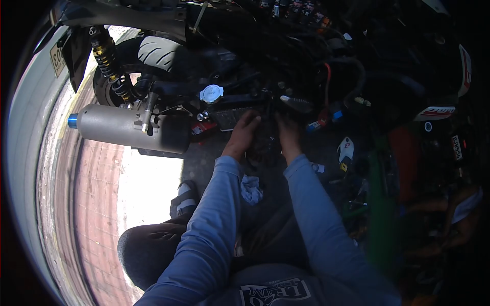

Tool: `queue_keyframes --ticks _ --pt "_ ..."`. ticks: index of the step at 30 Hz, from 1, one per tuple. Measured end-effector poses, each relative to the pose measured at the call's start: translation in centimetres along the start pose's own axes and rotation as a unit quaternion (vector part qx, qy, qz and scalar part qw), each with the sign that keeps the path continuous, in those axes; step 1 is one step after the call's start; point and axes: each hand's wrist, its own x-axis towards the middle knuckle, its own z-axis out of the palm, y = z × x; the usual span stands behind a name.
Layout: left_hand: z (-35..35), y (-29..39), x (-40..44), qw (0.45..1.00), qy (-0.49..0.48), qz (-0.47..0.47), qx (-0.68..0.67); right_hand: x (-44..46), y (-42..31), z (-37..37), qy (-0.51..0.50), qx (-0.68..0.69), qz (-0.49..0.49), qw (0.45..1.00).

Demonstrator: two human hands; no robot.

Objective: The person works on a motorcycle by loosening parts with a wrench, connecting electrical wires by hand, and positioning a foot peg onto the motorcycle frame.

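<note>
Since shade swallows most of the work spot, I'm reading this one off posture. Left hand (244, 133) and right hand (289, 133) are side by side with a narrow gap, both reaching into the dark engine side (258, 94) of the bike (122, 18). Left fingers bend in beside the black block (227, 118); right fingertips come up near the grey lever (296, 104). Can't tell if either hand grips something or only touches; the tips are lost in the dark. Whatever part they're on looks to be in that gap or just behind it, between block and lever, but I can't make it out. My read: two-handed fitting or loosening, mid-step, no tool visible in either hand. Next move, I'd say, calls for one hand steadying while the other turns or seats the part, knuckles clear of the block. Risk: small hardware could vanish in that shade. Muffler (112, 126) and silver cap (211, 93) are off left; rag (251, 190) lies between the sleeves (209, 217).
</note>
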Motion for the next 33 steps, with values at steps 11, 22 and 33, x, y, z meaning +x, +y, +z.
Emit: queue_keyframes --ticks 11,22,33 --pt "0.3 3.3 -1.9 0.993 -0.087 -0.073 -0.010 -3.3 -1.1 -1.8 0.068 -0.257 -0.336 0.904" --pt "0.3 4.3 -1.9 0.989 -0.140 -0.032 0.019 -2.7 0.6 -0.5 0.036 -0.310 -0.373 0.874" --pt "1.8 2.6 -1.6 0.995 -0.025 0.003 0.101 -4.0 0.3 1.7 0.096 -0.122 -0.198 0.968"
